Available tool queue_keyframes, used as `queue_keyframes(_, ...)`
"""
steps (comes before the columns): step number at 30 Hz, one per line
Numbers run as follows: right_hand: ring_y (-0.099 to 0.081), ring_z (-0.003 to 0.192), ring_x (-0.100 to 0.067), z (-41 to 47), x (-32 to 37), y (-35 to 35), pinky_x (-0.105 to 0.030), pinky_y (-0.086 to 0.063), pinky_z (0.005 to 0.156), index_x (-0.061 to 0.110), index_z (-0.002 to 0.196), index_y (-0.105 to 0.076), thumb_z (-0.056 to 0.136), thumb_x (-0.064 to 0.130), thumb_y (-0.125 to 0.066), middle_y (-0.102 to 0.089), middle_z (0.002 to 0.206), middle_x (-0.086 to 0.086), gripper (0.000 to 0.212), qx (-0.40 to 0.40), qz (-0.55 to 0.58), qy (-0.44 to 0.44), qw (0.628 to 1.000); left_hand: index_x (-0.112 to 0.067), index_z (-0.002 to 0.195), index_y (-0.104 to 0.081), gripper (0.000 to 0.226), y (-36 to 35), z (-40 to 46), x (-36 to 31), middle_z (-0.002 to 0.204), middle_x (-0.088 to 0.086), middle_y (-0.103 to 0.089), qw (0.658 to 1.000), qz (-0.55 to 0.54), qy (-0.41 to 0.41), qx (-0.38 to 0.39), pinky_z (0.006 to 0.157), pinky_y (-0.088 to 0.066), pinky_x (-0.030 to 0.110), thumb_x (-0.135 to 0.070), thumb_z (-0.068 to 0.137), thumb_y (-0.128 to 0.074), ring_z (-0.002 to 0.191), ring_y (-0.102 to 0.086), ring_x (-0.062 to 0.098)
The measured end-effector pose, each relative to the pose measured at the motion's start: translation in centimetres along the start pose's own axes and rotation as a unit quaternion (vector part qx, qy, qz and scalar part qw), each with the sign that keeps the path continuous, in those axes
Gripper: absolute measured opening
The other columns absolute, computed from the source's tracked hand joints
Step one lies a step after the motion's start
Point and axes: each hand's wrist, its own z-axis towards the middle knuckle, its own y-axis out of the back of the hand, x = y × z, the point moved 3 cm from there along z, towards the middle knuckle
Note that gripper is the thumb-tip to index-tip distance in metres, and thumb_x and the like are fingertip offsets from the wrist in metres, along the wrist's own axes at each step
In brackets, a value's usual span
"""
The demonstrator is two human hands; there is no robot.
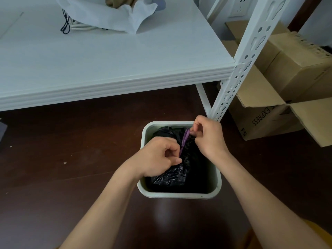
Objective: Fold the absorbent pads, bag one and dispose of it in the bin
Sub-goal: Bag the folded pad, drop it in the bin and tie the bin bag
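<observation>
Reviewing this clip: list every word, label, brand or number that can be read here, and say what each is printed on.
"EXPRESS": side of the open cardboard box by the shelf leg, running sideways.
"FS" or similar: same box, lower corner; uncertain.
Dark print on the upper cardboard box: too small to read.
Bin and black bag: no text.

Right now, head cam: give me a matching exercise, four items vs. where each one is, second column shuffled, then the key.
Items:
1. black bag
2. purple drawstring
3. white fabric bag
4. cardboard boxes

Places:
A. on the white shelf
B. on the floor right of the shelf post
C. inside the bin
D. pinched between left hand and right hand

Pairs: 1-C, 2-D, 3-A, 4-B
</observation>
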Motion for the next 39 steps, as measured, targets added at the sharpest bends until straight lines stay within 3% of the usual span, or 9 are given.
queue_keyframes(7,-0.062,0.076,-0.017,0.2,0.3,0.6,-0.04,-0.055,0.07,0.019,0.067,-0.052,0.073,-0.019,-0.049,-0.062,0.077,-0.001,0.038,-0.057,-0.068,0.075,0.993,-0.008,0.068,-0.064,0.024,1.2,-0.3,0.7,0.073,0.009,-0.059,0.993,-0.098,0.065,-0.025,0.061,-0.045,0.027,-0.022,0.086,-0.068,0.062,-0.053,0.014)
queue_keyframes(12,-0.058,0.095,-0.016,1.1,-0.1,4.2,-0.028,-0.047,0.084,0.021,0.071,-0.057,0.082,-0.013,-0.048,-0.065,0.085,0.005,0.036,-0.181,-0.072,0.029,0.98,-0.005,0.073,-0.062,0.027,4.1,0.0,1.8,0.068,0.017,-0.056,0.933,-0.138,0.071,-0.326,0.058,-0.04,0.025,-0.024,0.091,-0.061,0.059,-0.05,0.017)
queue_keyframes(16,-0.057,0.098,-0.014,1.3,0.6,4.4,-0.021,-0.043,0.087,0.022,0.073,-0.057,0.085,-0.01,-0.048,-0.066,0.09,0.006,0.035,-0.187,-0.036,0.012,0.982,-0.017,0.072,-0.06,0.019,4.4,0.7,3.0,0.072,0.004,-0.06,0.905,-0.144,0.081,-0.391,0.064,-0.048,0.036,-0.021,0.09,-0.061,0.067,-0.059,0.027)
queue_keyframes(20,-0.056,0.092,-0.009,-0.2,3.7,2.9,-0.002,-0.033,0.082,0.027,0.071,-0.056,0.084,-0.009,-0.05,-0.065,0.087,0.006,0.039,-0.115,-0.011,0.053,0.992,-0.028,0.079,-0.06,0.017,3.3,-0.1,1.9,0.093,-0.003,-0.058,0.907,-0.101,0.101,-0.395,0.065,-0.048,0.016,-0.013,0.088,-0.062,0.069,-0.057,0.006)
queue_keyframes(22,-0.058,0.091,-0.014,-1.7,5.1,3.2,-0.013,-0.04,0.087,0.021,0.074,-0.058,0.081,-0.012,-0.051,-0.066,0.087,0.003,0.035,-0.095,-0.006,0.07,0.993,-0.027,0.082,-0.062,0.016,3.2,-1.4,1.5,0.098,0.002,-0.06,0.908,-0.117,0.14,-0.377,0.064,-0.048,0.016,-0.012,0.087,-0.062,0.068,-0.058,0.008)
queue_keyframes(25,-0.061,0.093,-0.017,-3.5,7.1,5.0,-0.039,-0.048,0.091,0.02,0.075,-0.06,0.08,-0.012,-0.05,-0.066,0.087,0.003,0.034,-0.063,0.021,0.03,0.997,-0.024,0.083,-0.063,0.013,4.0,-3.4,-0.6,0.095,0.008,-0.064,0.921,-0.123,0.193,-0.315,0.067,-0.055,0.031,-0.011,0.087,-0.061,0.07,-0.063,0.021)
queue_keyframes(27,-0.062,0.091,-0.017,-3.8,9.5,6.4,-0.042,-0.049,0.088,0.019,0.074,-0.061,0.079,-0.012,-0.05,-0.066,0.086,0.003,0.033,-0.045,0.028,0.02,0.998,-0.022,0.083,-0.064,0.014,5.4,-4.3,-3.3,0.088,0.003,-0.065,0.933,-0.134,0.196,-0.269,0.07,-0.056,0.039,-0.009,0.087,-0.061,0.071,-0.064,0.026)
queue_keyframes(35,-0.06,0.074,-0.019,-6.0,22.7,12.7,-0.035,-0.049,0.071,0.015,0.077,-0.063,0.08,-0.009,-0.056,-0.061,0.083,0.0,0.025,0.01,0.037,0.036,0.999,-0.015,0.084,-0.065,0.014,12.8,-9.7,-15.7,0.082,0.007,-0.066,0.936,-0.185,0.181,-0.239,0.069,-0.054,0.039,-0.005,0.09,-0.057,0.062,-0.066,0.02)
queue_keyframes(39,-0.057,0.075,-0.007,-7.2,30.9,16.9,-0.02,-0.049,0.072,0.013,0.079,-0.064,0.081,-0.007,-0.059,-0.055,0.088,-0.002,0.021,0.036,0.026,0.038,0.998,-0.011,0.085,-0.066,0.01,17.5,-13.9,-22.3,0.073,0.004,-0.066,0.937,-0.181,0.175,-0.243,0.068,-0.053,0.039,-0.005,0.089,-0.058,0.059,-0.062,0.015)
